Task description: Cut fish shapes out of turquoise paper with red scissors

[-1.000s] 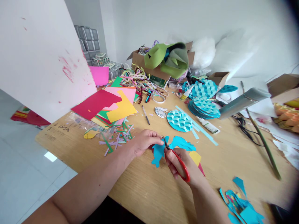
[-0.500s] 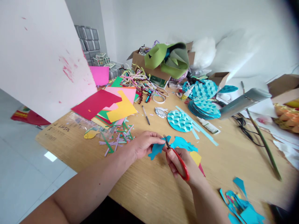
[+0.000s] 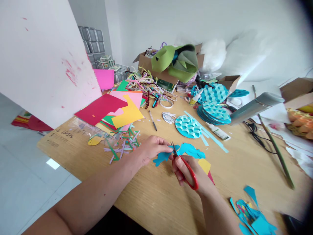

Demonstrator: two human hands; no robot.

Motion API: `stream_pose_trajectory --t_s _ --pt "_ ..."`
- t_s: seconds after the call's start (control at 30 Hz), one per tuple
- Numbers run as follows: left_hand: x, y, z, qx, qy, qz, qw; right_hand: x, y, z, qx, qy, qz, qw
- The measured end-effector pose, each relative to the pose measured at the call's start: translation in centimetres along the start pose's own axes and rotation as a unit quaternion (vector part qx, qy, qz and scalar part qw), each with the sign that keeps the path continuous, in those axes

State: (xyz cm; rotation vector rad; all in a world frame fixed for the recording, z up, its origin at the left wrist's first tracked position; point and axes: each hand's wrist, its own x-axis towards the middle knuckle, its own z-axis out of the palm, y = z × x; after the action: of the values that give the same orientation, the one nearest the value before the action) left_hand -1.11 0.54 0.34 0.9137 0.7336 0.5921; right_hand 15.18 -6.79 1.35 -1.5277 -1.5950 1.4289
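Note:
My left hand (image 3: 156,149) pinches a blue paper cutout (image 3: 161,159) with a wavy, fish-like outline, held just above the table. My right hand (image 3: 183,169) grips red-handled scissors (image 3: 192,173), their dark blades at the cutout's right edge beside my left fingertips. Just beyond the scissors, a second blue paper shape (image 3: 192,150) shows; whether it is joined to the held cutout I cannot tell. Partly behind my right hand lies a yellow paper piece (image 3: 204,165). A round turquoise scaled disc (image 3: 187,126) and a drawn paper fish (image 3: 168,117) lie farther back.
Coloured paper sheets (image 3: 102,109) and thin paper strips (image 3: 122,147) lie to the left, with a pen (image 3: 153,120) near the middle. Blue offcuts (image 3: 256,215) sit front right. A grey flask (image 3: 256,107) and a green stick (image 3: 276,147) occupy the right side.
The blue cutout has shifted slightly left and turned a little in my left fingers. The far blue shape has moved slightly left too. The scissors stay at the paper, almost in place.

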Motion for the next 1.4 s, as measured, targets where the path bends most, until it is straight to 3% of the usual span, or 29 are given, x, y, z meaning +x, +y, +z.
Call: stream_pose_trajectory --t_s 1.13,1.4 --pt "0.1 0.3 -0.5 0.033 -0.021 -0.012 0.999 -0.4 -1.1 0.2 0.016 0.031 0.056 0.998" --pt "-0.1 0.6 -0.5 0.033 -0.021 -0.015 0.999 -0.5 -0.9 0.1 0.017 0.012 0.037 0.999"
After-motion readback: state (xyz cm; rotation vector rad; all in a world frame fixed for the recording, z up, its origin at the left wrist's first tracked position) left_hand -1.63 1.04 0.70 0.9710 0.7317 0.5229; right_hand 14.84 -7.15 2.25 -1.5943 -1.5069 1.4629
